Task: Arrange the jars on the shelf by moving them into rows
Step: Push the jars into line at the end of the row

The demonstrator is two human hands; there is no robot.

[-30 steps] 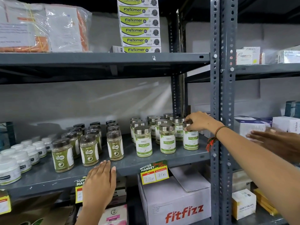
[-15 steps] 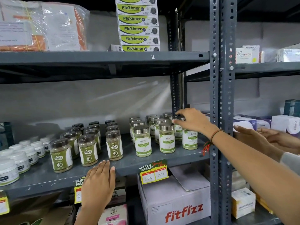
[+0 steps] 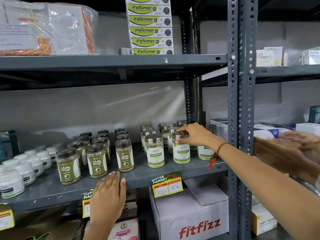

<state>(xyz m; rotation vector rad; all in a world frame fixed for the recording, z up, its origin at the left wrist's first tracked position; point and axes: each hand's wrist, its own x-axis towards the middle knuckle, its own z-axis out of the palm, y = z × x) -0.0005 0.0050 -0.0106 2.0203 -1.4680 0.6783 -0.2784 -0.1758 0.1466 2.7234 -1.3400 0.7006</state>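
Note:
On the grey middle shelf (image 3: pixel 173 173) stand several silver-lidded jars with white and green labels, in rows running back. My right hand (image 3: pixel 194 135) grips the lid of the front middle jar (image 3: pixel 181 151). Another silver-lidded jar (image 3: pixel 154 150) stands just left of it, and a third (image 3: pixel 204 153) is half hidden behind my wrist. Further left stand rows of dark-lidded jars of green powder (image 3: pixel 124 155). My left hand (image 3: pixel 109 193) lies flat and open on the shelf's front edge, below these jars.
White tubs (image 3: pixel 26 170) fill the shelf's left end. A grey upright post (image 3: pixel 241 118) stands right of my arm. Another person's blurred hands (image 3: pixel 290 149) reach among boxes beyond the post. Fleximer boxes (image 3: pixel 150 30) are stacked above; a fitfizz carton (image 3: pixel 190 213) sits below.
My right hand has moved left from the rightmost front jar, past the row behind, onto the lid of the front middle jar. My left hand has stayed on the shelf edge.

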